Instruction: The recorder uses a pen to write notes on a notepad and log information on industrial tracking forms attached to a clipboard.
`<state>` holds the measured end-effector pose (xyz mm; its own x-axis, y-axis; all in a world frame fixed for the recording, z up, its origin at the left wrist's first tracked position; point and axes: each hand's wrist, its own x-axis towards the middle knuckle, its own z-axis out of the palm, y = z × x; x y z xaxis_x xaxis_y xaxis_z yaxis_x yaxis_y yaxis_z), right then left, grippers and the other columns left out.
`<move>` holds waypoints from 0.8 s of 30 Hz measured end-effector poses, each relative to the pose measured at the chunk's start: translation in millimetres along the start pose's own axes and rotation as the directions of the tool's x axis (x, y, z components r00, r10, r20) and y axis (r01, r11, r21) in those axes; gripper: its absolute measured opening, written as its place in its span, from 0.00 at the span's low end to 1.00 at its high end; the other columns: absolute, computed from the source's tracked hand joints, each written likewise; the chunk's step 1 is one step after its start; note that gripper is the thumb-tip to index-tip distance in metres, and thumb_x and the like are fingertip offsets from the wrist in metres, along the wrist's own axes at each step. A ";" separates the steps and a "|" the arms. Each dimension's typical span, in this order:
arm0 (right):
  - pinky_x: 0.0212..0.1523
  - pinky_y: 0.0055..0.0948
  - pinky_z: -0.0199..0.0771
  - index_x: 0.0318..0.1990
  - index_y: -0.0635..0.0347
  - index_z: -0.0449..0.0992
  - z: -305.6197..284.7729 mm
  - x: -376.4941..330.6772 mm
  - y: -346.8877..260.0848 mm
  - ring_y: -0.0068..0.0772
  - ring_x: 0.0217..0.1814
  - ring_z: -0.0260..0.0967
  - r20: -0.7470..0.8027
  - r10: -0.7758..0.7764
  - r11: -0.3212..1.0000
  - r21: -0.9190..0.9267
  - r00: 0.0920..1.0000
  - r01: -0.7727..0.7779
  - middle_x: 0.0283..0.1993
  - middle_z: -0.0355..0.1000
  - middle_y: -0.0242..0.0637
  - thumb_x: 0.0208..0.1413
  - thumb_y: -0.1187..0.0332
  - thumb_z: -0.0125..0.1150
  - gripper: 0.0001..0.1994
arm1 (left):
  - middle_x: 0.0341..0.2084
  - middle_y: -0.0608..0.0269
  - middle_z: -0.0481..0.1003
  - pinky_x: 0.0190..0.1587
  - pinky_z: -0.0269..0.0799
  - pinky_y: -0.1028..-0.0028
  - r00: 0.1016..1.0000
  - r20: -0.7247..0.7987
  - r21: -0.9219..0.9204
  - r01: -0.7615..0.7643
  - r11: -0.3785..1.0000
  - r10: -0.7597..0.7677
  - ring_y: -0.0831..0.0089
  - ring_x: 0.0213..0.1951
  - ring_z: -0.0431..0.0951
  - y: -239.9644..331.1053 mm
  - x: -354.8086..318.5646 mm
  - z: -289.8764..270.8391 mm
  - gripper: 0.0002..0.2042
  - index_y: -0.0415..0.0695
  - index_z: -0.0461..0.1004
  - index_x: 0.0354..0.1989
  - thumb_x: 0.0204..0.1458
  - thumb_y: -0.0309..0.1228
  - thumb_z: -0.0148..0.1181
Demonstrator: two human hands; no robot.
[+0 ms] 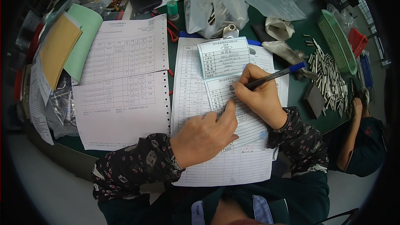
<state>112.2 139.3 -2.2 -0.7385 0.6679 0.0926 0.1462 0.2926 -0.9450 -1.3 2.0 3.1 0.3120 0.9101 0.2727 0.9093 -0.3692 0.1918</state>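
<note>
Right hand (258,96): fingers pinched on blue pen (273,76), shaft slanting up-right from label slip (237,108).
Left hand (204,135): fingers spread, pinning slip's lower-left edge.

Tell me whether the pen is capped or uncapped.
Uncapped at the writing end: the pen in the right hand has its tip on the small label sheet.

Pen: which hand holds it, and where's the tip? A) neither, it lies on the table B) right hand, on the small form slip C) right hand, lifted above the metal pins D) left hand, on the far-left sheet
B: the right hand grips the pen with its tip down on the slip, while the left hand presses the slip flat, forefinger extended.
</note>
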 end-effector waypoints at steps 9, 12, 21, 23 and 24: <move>0.19 0.18 0.50 0.18 0.62 0.61 1.0 0.6 -2.4 0.15 0.20 0.49 0.016 0.013 1.000 -0.007 1.000 -0.013 0.17 0.57 0.27 0.40 0.77 0.55 0.08 | 0.43 0.45 0.68 0.16 0.64 0.83 0.999 -0.032 -0.038 0.001 0.999 -0.003 0.80 0.18 0.65 -0.1 1.0 -0.5 0.18 0.35 0.70 0.33 0.40 0.38 0.62; 0.19 0.18 0.50 0.18 0.62 0.61 1.4 0.4 -1.1 0.15 0.20 0.50 -0.005 0.013 0.999 0.044 1.000 -0.013 0.17 0.57 0.27 0.40 0.77 0.55 0.08 | 0.44 0.45 0.68 0.16 0.64 0.83 0.999 -0.035 -0.040 0.001 0.999 -0.002 0.80 0.18 0.65 -0.1 1.1 -1.1 0.19 0.35 0.70 0.33 0.40 0.39 0.61; 0.19 0.14 0.48 0.20 0.60 0.61 0.3 -0.4 -0.1 0.10 0.20 0.48 0.003 -0.005 1.000 0.007 1.000 0.005 0.17 0.57 0.23 0.42 0.77 0.56 0.09 | 0.43 0.44 0.68 0.16 0.64 0.83 0.999 -0.037 -0.056 0.000 0.998 -0.003 0.80 0.18 0.66 -0.3 0.9 0.2 0.19 0.34 0.70 0.32 0.40 0.38 0.62; 0.19 0.14 0.48 0.20 0.60 0.61 0.5 0.0 -0.4 0.10 0.20 0.48 0.012 0.005 1.000 -0.018 1.000 -0.005 0.17 0.56 0.23 0.43 0.77 0.56 0.09 | 0.43 0.44 0.68 0.16 0.64 0.83 0.999 -0.038 -0.053 0.001 0.999 -0.003 0.80 0.18 0.66 -0.4 0.5 -0.1 0.19 0.34 0.70 0.32 0.40 0.38 0.62; 0.19 0.14 0.48 0.20 0.60 0.61 1.0 0.5 -0.2 0.10 0.20 0.48 0.015 0.004 1.000 -0.016 1.000 -0.004 0.17 0.56 0.23 0.43 0.77 0.56 0.09 | 0.43 0.44 0.68 0.16 0.64 0.83 0.999 -0.032 -0.057 0.005 0.998 -0.007 0.80 0.18 0.66 -0.6 0.1 -0.6 0.18 0.34 0.70 0.32 0.40 0.38 0.62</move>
<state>111.1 138.9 -2.2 -0.7475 0.6589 0.0841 0.1592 0.3007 -0.9403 -1.9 2.1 3.6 0.2964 0.9063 0.3013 0.8938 -0.3744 0.2470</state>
